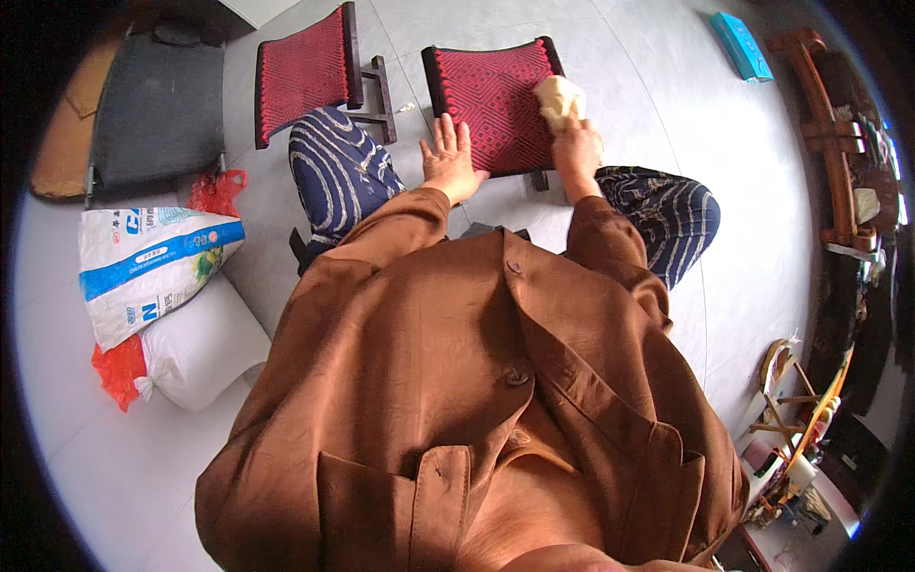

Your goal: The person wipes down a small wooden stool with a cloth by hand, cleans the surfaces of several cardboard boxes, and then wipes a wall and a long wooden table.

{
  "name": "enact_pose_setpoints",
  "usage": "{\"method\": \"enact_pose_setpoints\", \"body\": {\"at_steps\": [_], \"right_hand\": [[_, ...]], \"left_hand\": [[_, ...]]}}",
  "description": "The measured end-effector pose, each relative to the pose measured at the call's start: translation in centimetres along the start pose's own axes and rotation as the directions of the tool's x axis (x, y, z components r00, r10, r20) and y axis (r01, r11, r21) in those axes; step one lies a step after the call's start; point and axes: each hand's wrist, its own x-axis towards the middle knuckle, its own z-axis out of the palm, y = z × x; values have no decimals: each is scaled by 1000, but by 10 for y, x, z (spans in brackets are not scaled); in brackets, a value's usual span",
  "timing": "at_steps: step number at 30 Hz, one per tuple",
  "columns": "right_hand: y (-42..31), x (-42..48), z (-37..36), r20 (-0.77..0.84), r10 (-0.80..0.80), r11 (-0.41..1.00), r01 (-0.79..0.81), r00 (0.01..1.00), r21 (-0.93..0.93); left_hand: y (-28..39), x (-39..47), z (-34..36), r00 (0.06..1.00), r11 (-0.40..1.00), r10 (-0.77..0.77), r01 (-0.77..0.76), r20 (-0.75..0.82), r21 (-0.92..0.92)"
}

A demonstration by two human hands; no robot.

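A folding stool with a red and black woven seat (493,107) stands before me, between my knees. My left hand (452,161) lies with spread fingers at the seat's near left edge and holds nothing. My right hand (577,150) grips a crumpled cream-coloured cloth (560,100) at the right edge of the seat. Part of the cloth overlaps the dark side bar. The fingertips under the cloth are hidden. A second stool with the same kind of woven seat (307,75) stands to the left, its dark wooden legs showing.
To the left are a dark chair (161,107), a printed woven sack (161,264), a white filled bag (204,343) and red plastic bags (121,368). A blue box (741,46) lies on the tiled floor at upper right. Wooden furniture (829,150) lines the right side.
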Motion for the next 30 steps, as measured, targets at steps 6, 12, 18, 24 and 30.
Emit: {"method": "enact_pose_setpoints", "body": {"at_steps": [6, 12, 18, 24, 30], "right_hand": [[-57, -11, 10, 36, -185, 961, 173, 982, 218], [-72, -5, 37, 244, -301, 954, 294, 922, 64], [-7, 92, 50, 56, 33, 988, -41, 998, 146], [-168, 53, 49, 226, -392, 918, 364, 892, 158], [-89, 103, 60, 268, -34, 990, 69, 963, -121]], "left_hand": [[4, 8, 38, 988, 990, 122, -127, -96, -55], [-13, 0, 20, 988, 990, 144, -144, -52, 1], [-9, 15, 14, 977, 970, 214, -214, -14, -118], [-16, 12, 9, 982, 981, 180, -176, 49, -77], [-12, 10, 5, 984, 975, 180, -179, -8, -130]]}}
